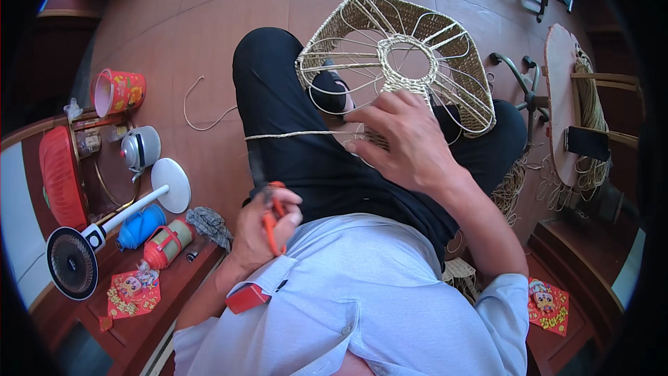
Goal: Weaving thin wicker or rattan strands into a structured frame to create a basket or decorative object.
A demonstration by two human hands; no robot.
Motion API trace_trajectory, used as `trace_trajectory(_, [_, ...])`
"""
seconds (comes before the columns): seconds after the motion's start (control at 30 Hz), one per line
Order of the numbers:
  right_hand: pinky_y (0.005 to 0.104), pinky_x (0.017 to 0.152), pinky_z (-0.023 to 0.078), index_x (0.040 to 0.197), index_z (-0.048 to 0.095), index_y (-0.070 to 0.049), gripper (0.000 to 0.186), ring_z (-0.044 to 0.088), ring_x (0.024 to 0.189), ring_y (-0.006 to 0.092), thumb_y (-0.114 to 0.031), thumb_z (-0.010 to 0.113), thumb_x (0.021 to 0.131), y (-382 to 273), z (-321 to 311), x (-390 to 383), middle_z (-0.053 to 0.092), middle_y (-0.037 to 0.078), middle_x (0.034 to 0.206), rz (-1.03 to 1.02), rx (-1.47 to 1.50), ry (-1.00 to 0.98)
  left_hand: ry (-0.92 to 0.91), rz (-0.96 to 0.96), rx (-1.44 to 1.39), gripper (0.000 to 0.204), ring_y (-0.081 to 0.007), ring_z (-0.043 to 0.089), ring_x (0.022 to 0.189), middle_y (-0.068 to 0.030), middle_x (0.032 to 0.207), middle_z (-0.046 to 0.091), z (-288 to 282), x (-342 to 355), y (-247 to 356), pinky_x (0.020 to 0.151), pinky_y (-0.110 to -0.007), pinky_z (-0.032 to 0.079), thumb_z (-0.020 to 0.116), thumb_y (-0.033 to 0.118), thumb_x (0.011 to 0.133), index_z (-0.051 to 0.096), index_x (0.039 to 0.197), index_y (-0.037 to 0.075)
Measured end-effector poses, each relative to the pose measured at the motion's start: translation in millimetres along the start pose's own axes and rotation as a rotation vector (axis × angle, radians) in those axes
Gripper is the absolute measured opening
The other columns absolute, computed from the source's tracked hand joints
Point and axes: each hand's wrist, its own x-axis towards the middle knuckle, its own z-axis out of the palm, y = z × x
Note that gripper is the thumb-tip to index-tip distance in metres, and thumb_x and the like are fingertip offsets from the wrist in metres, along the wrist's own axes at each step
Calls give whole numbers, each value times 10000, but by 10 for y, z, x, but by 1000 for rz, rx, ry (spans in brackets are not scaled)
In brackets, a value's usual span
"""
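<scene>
In my left hand (261, 226) is a pair of scissors (276, 217) with orange handles; the dark blades point away from me over my thigh. A straw-coloured wire-and-cord basket (408, 59), woven round its side wall and central ring, lies tilted between my knees. My right hand (410, 143) bends over its near woven part, fingers curled against the weave, thumb and forefinger a little apart. A twisted cord (296, 135) crosses my left thigh and reaches the gap between that thumb and forefinger. What lies under the palm is hidden.
A loose cord end (191, 125) trails on the tiled floor. At left stand a red patterned bucket (122, 92), a kettle (141, 149), a white fan (73, 262) and flasks (169, 242). Right are a round-edged board (559, 97), cord bundles (590, 125) and a wheeled chair base (532, 97).
</scene>
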Motion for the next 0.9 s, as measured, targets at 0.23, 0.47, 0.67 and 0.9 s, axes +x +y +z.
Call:
trace_trajectory(0.23, [476,825,568,931,788,-41,286,738,870,380,-325,750,937,204,-11,469,775,149,873,144,239,-372,-381,-202,409,385,-376,757,927,-175,991,757,169,297,122,868,-441,588,749,312,923,645,1147,16])
trace_trajectory(0.47, [406,772,562,981,807,-32,327,728,792,239,-353,747,957,339,-85,744,757,110,812,189,377,-541,-409,-98,522,364,-492,719,934,-310,942,710,345,472,147,853,-540,572,660,247,981,574,1168,-53])
trace_trajectory(0.67, [370,711,537,1002,814,-33,291,675,737,172,-317,758,969,311,-43,791,729,67,780,150,362,-573,-317,-67,579,420,-462,717,903,-292,940,698,487,528,128,843,-529,556,676,315,985,555,1177,-38])
trace_trajectory(0.9, [384,742,562,916,825,-65,312,723,759,220,-372,777,889,321,-45,792,756,95,772,238,436,-585,-213,-14,617,382,-450,709,817,-269,877,687,531,468,134,778,-528,556,672,282,987,569,1163,-41])
